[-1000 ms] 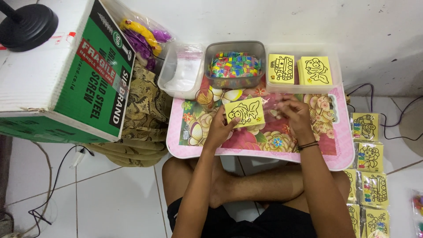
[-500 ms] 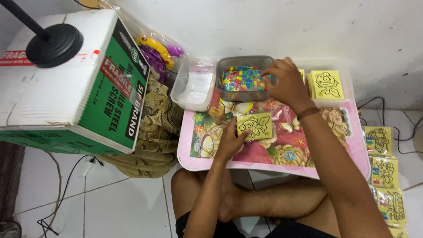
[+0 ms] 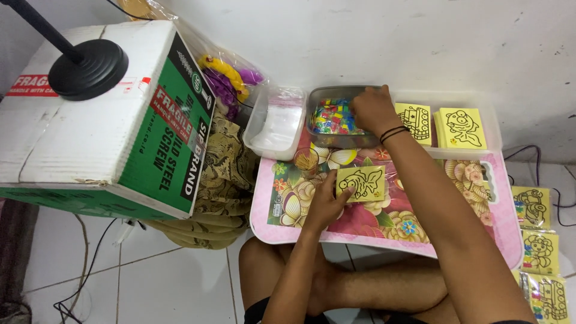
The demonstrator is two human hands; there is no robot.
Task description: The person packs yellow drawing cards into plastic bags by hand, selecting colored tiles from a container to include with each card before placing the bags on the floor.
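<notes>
Yellow card (image 3: 360, 183) under left hand (image 3: 324, 204), right hand (image 3: 372, 111) in bead tub (image 3: 336, 117)

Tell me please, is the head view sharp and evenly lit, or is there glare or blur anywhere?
Head view: soft, even light, mostly sharp; the yellow card under the left hand is crisp; the right hand in the grey tub looks slightly soft; mild glare on the clear plastic bag; edges bend a little.

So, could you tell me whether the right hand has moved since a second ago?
Yes. The right hand left the yellow card on the pink tray and went up into the grey container of coloured pieces.
</notes>
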